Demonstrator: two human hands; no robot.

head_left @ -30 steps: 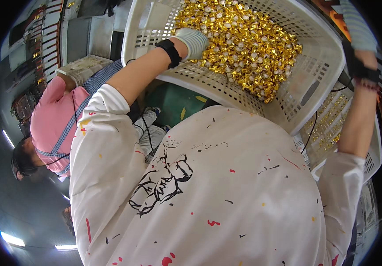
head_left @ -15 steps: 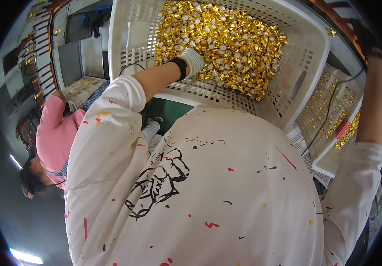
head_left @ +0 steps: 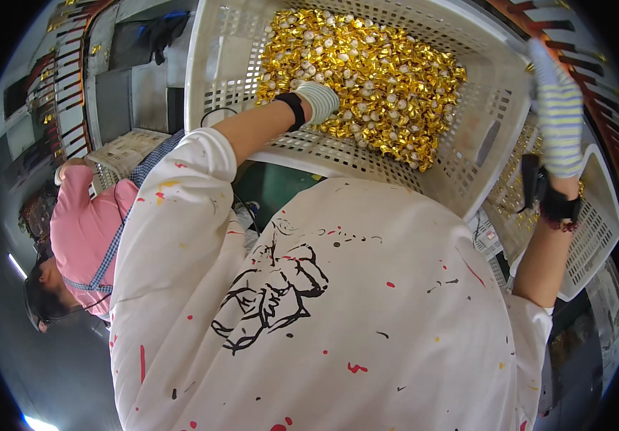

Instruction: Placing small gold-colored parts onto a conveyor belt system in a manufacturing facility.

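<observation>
Left hand down among gold-foil pieces, right hand out by a slatted track

A person in a white shirt (head_left: 367,287) with coloured flecks and a black line drawing stands over a large white basket (head_left: 225,43) with perforated walls. Inside it, a broad heap of gold-foil pieces (head_left: 374,72), many showing a pale round spot, covers much of the bottom.

The left hand (head_left: 320,102), in a striped glove, reaches over the basket's near side and is set against the near left part of the heap. Its fingers are turned away and hidden, so I cannot tell how far they are curled or whether they have hold of any pieces. A black wristband (head_left: 293,109) circles that wrist.

The right hand (head_left: 558,108), gloved in the same stripes (rather blurred toward the fingertips), stretches up beyond the basket's right side, near a track (head_left: 588,66) with dark slats and an orange edge. The fingers look more extended than balled up, but I cannot tell their spread, nor whether anything is in them.

Under and beside the right forearm sits a second white crate (head_left: 597,223), with more gold bits scattered in it. At the far left, a co-worker in a pink top (head_left: 90,223) and blue checked straps bends near a pale crate (head_left: 128,152), beside another slatted track (head_left: 72,82).
</observation>
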